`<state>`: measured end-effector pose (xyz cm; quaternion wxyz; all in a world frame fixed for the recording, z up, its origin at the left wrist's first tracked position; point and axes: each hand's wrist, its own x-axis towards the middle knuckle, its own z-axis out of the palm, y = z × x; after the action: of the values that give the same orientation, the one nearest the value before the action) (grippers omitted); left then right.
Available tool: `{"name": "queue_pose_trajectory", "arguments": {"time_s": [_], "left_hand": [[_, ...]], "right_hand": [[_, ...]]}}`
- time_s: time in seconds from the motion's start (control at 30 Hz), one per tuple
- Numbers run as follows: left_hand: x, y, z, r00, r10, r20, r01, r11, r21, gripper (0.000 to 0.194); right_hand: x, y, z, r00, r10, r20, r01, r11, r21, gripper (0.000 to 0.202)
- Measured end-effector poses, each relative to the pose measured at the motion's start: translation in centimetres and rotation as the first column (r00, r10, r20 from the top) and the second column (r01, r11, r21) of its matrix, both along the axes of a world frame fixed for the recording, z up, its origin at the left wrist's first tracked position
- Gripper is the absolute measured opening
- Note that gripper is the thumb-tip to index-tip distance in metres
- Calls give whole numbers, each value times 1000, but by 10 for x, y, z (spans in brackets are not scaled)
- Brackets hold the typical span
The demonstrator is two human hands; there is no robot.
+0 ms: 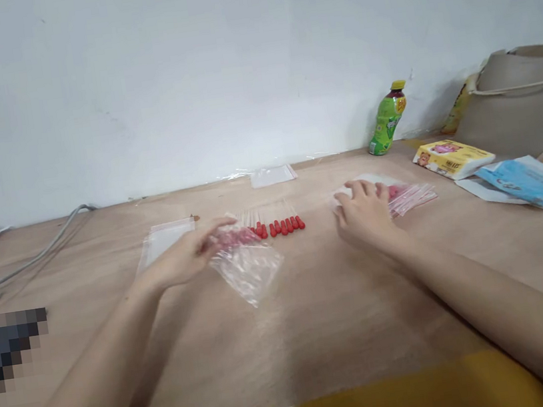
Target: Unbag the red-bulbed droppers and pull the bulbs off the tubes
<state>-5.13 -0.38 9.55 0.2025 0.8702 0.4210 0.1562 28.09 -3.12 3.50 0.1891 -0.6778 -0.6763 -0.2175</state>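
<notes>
My left hand is closed on the upper part of a clear plastic bag, which hangs down toward the table and looks blurred. Pinkish red shows through the bag near my fingers. Just behind it lies a row of droppers with red bulbs facing me and thin clear stems pointing to the wall; the bag covers part of the row. To the right, my right hand lies with fingers spread over a pile of clear bags, where some red shows through. Nothing is visible in its fingers.
Flat clear bags lie left, and white packets lie by the wall. At the right are a green bottle, a yellow tissue pack, a blue packet and a grey bucket. A cable crosses the left side.
</notes>
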Motion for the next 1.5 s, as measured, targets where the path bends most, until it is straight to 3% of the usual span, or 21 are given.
{"name": "queue_pose_trajectory", "arguments": {"time_s": [0.07,0.13,0.23,0.3,0.4,0.57,0.73,0.8,0.87,0.93,1.03,1.13,1.23,1.33,1.4,1.43,1.5], "left_hand": [[-26,13,6,972,161,-170,-132,977,169,58],[-47,23,8,888,375,-265,-285,903,322,66],[-62,33,6,764,557,-326,-389,800,457,67],[-63,37,0,740,587,-330,-368,763,532,60],[-60,45,-17,761,587,-276,-321,710,626,46],[-60,58,-45,785,609,-112,-395,632,667,40],[-46,54,-34,817,570,84,-446,532,720,40],[-30,48,-29,860,495,125,-430,569,701,39],[-10,38,-27,907,400,134,-386,656,649,38],[11,26,-29,943,297,148,-326,745,582,39],[36,3,-31,972,169,163,-230,827,513,39],[54,-19,-30,984,73,165,-143,871,471,39],[65,-34,-36,993,-34,113,-11,928,372,38],[72,-41,-50,989,-128,79,104,962,252,38],[74,-42,-60,984,-157,83,139,971,197,39],[74,-42,-64,984,-161,81,145,974,176,39],[74,-42,-69,985,-164,62,154,978,141,41]], "right_hand": [[15,5,5,980,-184,75,192,975,-116,35],[25,8,7,945,-305,122,324,923,-206,36],[32,9,9,926,-343,156,375,884,-278,35],[31,8,10,930,-326,172,364,886,-289,33],[27,6,13,930,-314,190,359,889,-284,31],[26,6,15,950,-256,178,303,895,-327,27],[27,10,20,958,-256,130,270,956,-112,30],[23,9,22,984,-155,86,152,988,35,32],[14,4,23,996,73,42,-79,982,169,32],[-1,-4,19,925,379,16,-372,897,238,30],[-30,-19,5,716,698,0,-679,696,232,27],[-55,-31,-12,557,830,-14,-819,552,158,27],[-69,-38,-19,485,874,-31,-873,486,48,27],[-72,-41,-16,423,892,-162,-903,429,5,23],[-67,-40,-11,432,852,-296,-888,459,25,24],[-63,-39,-10,479,802,-357,-849,526,44,24],[-53,-34,-9,619,636,-461,-698,714,48,23]]}}
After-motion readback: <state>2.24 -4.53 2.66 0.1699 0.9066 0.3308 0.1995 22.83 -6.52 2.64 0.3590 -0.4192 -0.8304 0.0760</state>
